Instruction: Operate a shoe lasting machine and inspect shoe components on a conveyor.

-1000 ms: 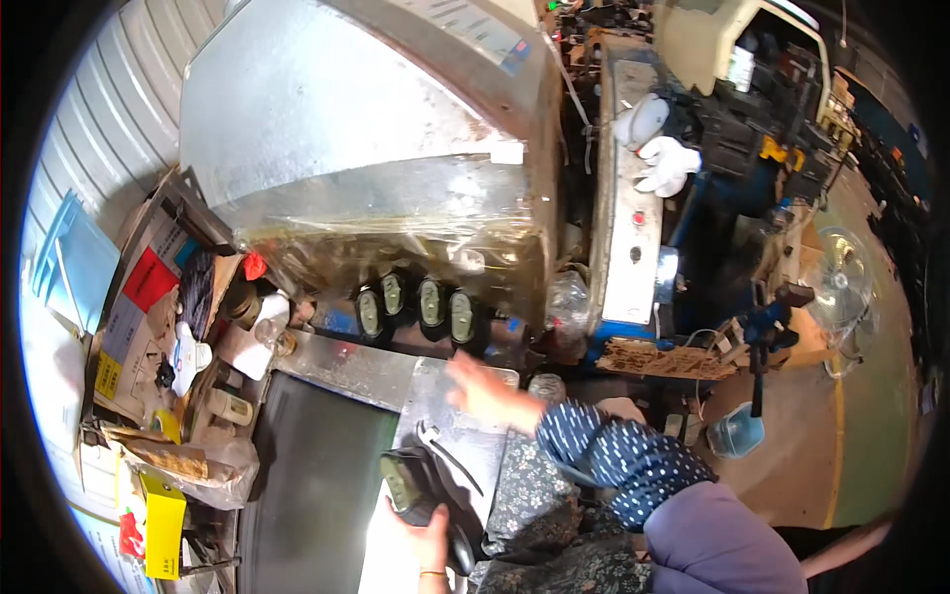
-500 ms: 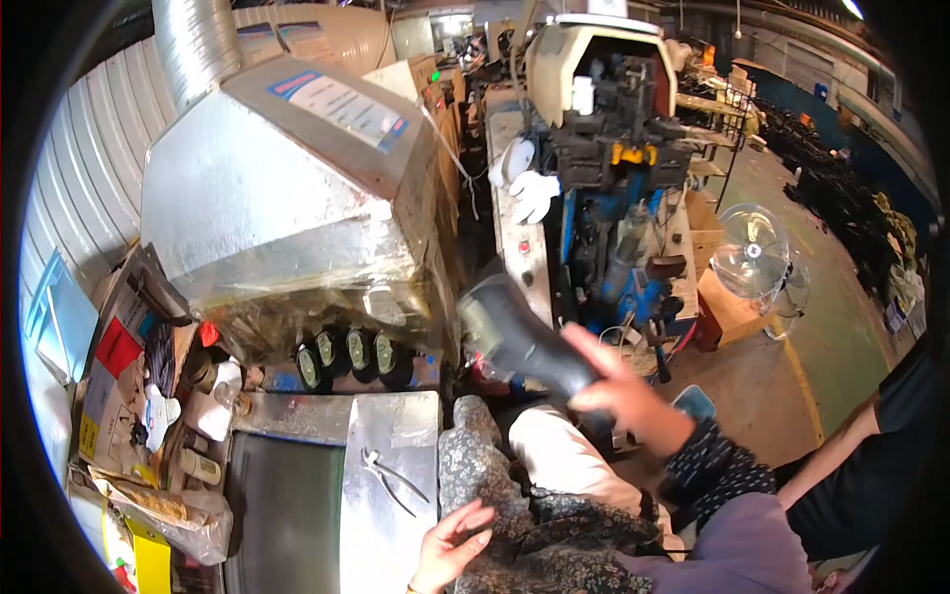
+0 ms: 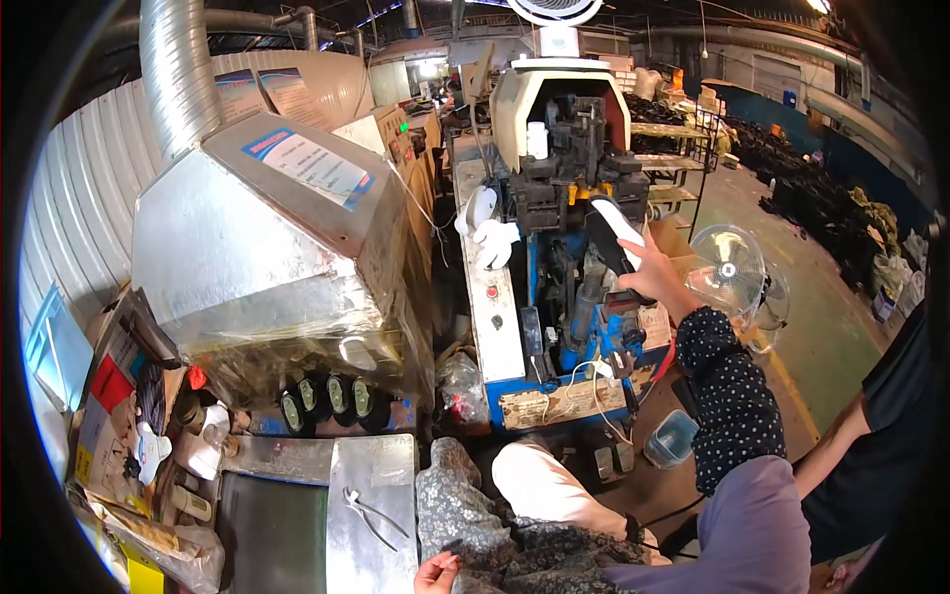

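Note:
My right hand [image 3: 655, 273] is closed around a black shoe upper with a white underside [image 3: 616, 220]. It is held tilted at the front of a machine [image 3: 554, 213] with black clamps and blue body parts; whether they touch I cannot tell. My left hand [image 3: 435, 574] is low at the picture's bottom edge, beside my flowered apron [image 3: 465, 505]. Its fingers are curled in, with nothing visible in them. Near it, pincers [image 3: 371, 517] lie on a metal plate [image 3: 368, 460].
At left stands a metal hood [image 3: 247, 238] with several dark shoes [image 3: 339, 396] under its front edge. White gloves [image 3: 495, 243] lie on the machine's side ledge. A fan [image 3: 727, 272] and a blue tub [image 3: 671, 439] stand right. Another person's arm [image 3: 836, 450] is close at right.
My right hand has carried the shoe upper forward and up to the machine, turning its white underside into view. My left hand has drawn back toward the bottom edge, fingers now curled. The view has tilted up.

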A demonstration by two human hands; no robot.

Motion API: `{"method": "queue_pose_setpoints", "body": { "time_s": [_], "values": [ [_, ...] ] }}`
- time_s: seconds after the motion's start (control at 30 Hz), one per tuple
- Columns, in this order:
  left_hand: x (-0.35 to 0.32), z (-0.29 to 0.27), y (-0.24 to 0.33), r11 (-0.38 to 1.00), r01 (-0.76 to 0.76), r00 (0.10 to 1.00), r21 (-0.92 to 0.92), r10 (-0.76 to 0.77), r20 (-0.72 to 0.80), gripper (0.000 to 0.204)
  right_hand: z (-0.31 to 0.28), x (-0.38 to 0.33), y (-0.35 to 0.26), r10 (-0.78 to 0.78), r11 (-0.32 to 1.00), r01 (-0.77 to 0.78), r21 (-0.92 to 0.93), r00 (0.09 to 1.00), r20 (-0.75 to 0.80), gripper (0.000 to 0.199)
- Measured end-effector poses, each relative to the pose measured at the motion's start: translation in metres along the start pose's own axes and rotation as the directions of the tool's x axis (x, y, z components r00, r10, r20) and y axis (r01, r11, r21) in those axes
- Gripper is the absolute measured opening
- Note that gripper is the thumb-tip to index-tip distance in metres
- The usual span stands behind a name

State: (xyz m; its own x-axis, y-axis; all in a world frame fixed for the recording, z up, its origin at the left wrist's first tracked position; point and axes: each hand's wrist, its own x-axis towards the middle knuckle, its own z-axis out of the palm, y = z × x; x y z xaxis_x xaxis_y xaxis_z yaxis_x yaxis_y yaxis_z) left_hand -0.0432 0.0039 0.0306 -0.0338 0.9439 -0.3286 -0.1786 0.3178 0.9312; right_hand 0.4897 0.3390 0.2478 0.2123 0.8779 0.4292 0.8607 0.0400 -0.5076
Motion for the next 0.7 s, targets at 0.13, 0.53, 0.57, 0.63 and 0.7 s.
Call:
{"method": "queue_pose_setpoints", "body": {
  "time_s": [0.13, 0.53, 0.57, 0.63, 0.7],
  "values": [
    [-0.001, 0.009, -0.002, 1.000, 0.012, 1.000, -0.019, -0.012, -0.020, 0.033, 0.010, 0.001, -0.005, -0.029, 0.982, 0.038, -0.183, 0.998, 0.048, 0.080],
    [0.004, 0.021, -0.003, 0.998, 0.029, 0.998, 0.052, -0.026, -0.062, 0.016, 0.037, -0.023, -0.024, 0.076, 0.948, -0.067, -0.312, 0.997, 0.018, 0.078],
    [0.008, 0.024, -0.005, 0.999, 0.026, 0.999, -0.030, -0.028, -0.042, 0.016, 0.045, -0.027, -0.011, 0.015, 0.948, -0.037, -0.316, 0.997, -0.073, 0.077],
    [0.012, 0.027, -0.008, 0.997, 0.021, 0.998, -0.075, -0.025, -0.055, 0.015, 0.048, -0.028, -0.008, 0.030, 0.965, -0.052, -0.258, 0.996, -0.088, 0.075],
    [0.013, 0.030, -0.009, 0.999, -0.032, 0.999, -0.036, 0.031, -0.025, 0.014, 0.051, -0.029, -0.005, -0.056, 0.945, 0.001, -0.326, 0.986, -0.159, 0.074]
  ]
}}
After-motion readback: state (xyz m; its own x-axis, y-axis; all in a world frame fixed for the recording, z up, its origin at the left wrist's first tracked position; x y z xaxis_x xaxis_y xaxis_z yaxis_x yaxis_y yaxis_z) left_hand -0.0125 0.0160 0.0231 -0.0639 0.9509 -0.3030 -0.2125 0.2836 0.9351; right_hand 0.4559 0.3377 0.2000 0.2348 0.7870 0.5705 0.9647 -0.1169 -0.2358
